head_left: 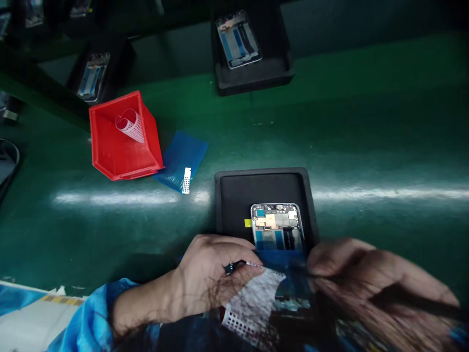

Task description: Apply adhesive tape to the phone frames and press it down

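Note:
An opened phone (277,226) with its circuit board showing lies in a black foam tray (234,195) on the green belt. My left hand (208,274) is curled just below the tray's near edge, holding a white perforated sticker sheet (252,305) and a small black part at its fingertips. My right hand (370,288), blurred by motion, grips a thin dark tool (414,300) whose tip points left over the sheet. A blue film covers the phone's near end.
A red plastic bin (122,139) with a curled backing strip stands at the left, a blue sheet (181,161) beside it. Another black tray with a phone (252,54) sits farther up the belt, and one more at the far left (93,76).

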`<state>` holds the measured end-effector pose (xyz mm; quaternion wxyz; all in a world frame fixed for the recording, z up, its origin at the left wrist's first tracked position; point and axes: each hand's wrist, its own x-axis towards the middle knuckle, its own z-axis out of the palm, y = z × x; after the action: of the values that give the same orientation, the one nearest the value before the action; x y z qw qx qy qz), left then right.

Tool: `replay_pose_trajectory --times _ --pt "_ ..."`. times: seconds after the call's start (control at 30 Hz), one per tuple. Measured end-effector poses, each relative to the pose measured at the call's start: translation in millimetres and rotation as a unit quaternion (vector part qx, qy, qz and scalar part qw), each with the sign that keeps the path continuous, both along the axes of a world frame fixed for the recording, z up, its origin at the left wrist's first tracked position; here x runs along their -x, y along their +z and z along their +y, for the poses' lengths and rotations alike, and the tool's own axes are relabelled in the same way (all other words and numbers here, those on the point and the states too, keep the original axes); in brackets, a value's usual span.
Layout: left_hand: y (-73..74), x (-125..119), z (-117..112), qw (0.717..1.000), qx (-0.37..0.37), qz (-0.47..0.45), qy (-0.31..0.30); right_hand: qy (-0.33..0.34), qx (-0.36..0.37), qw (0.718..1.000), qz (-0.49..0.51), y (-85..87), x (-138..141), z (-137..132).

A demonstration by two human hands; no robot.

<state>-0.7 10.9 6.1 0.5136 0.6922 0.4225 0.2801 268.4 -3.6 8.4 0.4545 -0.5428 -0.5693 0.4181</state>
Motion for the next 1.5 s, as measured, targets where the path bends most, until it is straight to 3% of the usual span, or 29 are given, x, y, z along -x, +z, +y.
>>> replay_pose_trajectory --times 0.13,0.3,0.93,1.2,1.33,1.5 --pt "-1.8 1 0 0.999 -0.034 -0.004 -0.009 -0.077 0.016 0.996 0.034 -11.6 -10 29" --pt "-3.2 3 -1 0.999 -0.045 0.019 -0.01 -0.102 0.032 0.994 0.015 -19.7 -7 51" --pt "2.1 0 0 0.996 -0.066 0.053 0.006 -0.109 0.014 0.993 -0.038 -18.8 1 44" --pt "-0.2 2 -1 0.998 -0.06 0.03 0.002 -0.031 -0.089 0.983 -0.155 -20.6 -4 25" --pt "-0.2 1 0 0.997 -0.064 0.037 0.0 -0.068 -0.058 0.984 -0.153 -15.8 -1 25" --pt "2.3 0 2 0.997 -0.06 0.037 -0.01 -0.067 -0.045 0.99 -0.119 -13.4 1 30"
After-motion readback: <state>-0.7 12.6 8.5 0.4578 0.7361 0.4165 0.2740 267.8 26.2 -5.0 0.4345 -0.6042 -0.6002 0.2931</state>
